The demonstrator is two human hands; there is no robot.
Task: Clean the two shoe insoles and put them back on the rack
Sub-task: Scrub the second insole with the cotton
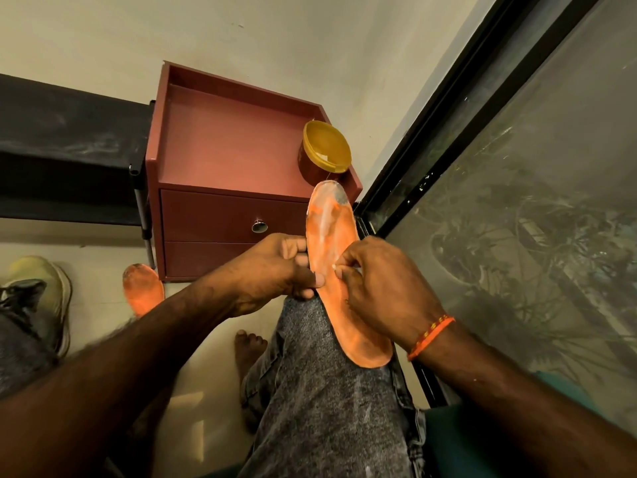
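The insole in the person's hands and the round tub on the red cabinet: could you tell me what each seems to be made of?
The insole looks like thin orange foam or fabric, matte and worn pale at the toe. The tub looks like glossy plastic, with a smooth yellow lid; I can't confirm either.

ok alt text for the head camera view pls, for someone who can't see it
Seen from above, a seated person's left hand and right hand grip an orange insole resting on a knee. A second insole lies on the floor beside a red bedside cabinet holding a yellow-lidded tub.
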